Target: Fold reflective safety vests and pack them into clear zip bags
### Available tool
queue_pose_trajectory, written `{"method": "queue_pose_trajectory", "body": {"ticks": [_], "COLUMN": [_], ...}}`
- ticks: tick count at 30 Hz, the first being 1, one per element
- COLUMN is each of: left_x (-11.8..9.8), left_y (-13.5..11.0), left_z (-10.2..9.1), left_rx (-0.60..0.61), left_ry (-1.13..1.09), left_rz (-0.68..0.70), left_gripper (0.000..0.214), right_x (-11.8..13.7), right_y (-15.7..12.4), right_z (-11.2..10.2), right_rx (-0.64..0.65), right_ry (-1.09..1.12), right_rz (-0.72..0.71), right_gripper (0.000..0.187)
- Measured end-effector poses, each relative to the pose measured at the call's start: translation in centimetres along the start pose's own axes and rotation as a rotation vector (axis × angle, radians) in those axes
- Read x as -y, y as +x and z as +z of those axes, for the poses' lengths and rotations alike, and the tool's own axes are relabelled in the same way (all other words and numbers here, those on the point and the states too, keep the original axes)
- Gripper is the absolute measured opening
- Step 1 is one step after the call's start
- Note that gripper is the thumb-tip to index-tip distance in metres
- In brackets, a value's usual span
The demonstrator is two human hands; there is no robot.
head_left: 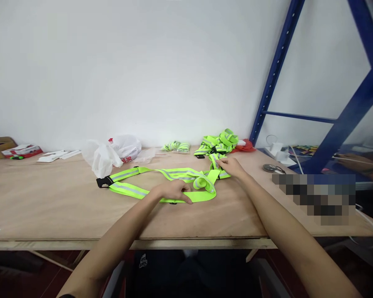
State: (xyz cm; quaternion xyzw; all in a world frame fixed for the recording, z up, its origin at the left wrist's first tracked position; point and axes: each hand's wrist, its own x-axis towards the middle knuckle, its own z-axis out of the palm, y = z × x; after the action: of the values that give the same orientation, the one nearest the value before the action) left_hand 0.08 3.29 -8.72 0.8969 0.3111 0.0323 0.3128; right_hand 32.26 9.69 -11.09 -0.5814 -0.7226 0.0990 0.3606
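A neon yellow-green reflective strap harness [129, 189] with a silver stripe lies spread in a loop on the table, its black buckle [104, 182] at the left end. My left hand [174, 190] is closed, thumb and fingers pinching the near band of this harness. Farther right, my right hand [232, 167] grips a raised piece of the strap where it bunches up at the right end. A curled length of strap [202, 182] stands between both hands. Just behind my right hand is a tangled pile of similar straps [220, 141] with black buckles.
White plastic bags [124, 148] stand behind the buckle. Packed green straps [176, 146] lie by the wall, with a red bag [245, 145] beside the pile. A cardboard box [0, 147] sits far left. Blue rack posts [275, 66] rise at right, near cables and a person's hand [357, 162].
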Motion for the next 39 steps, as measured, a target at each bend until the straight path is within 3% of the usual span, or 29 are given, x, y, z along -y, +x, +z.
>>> {"method": "queue_pose_trajectory", "body": {"ticks": [4, 10, 15, 23, 31, 39], "left_x": [1.0, 2.8, 3.8, 5.2, 6.6, 6.5], "left_y": [-2.0, -4.9, -6.4, -8.1, -7.7, -6.0], "left_z": [-2.1, -4.8, -5.8, -6.8, -7.4, -6.9], "left_rx": [0.036, -0.085, -0.177, -0.391, -0.810, -0.839], "left_ry": [-0.123, -0.347, -0.508, -0.601, -0.832, -1.007], "left_rz": [-0.031, -0.091, -0.182, -0.193, -0.015, -0.048], "left_gripper": [0.049, 0.046, 0.052, 0.053, 0.053, 0.061], "right_x": [0.0, -0.5, -1.0, -2.6, -3.4, -0.6], "right_y": [-0.2, 0.0, 0.3, 0.4, -0.1, -0.5], "right_z": [-0.5, -1.2, -1.8, -2.6, -3.1, -2.9], "right_rx": [-0.004, -0.049, -0.130, -0.243, -0.254, -0.286], "right_ry": [0.047, 0.132, 0.289, 0.470, 0.290, -0.051], "right_rz": [0.020, 0.045, 0.064, 0.175, 0.108, 0.044], "right_gripper": [0.055, 0.058, 0.059, 0.059, 0.052, 0.047]}}
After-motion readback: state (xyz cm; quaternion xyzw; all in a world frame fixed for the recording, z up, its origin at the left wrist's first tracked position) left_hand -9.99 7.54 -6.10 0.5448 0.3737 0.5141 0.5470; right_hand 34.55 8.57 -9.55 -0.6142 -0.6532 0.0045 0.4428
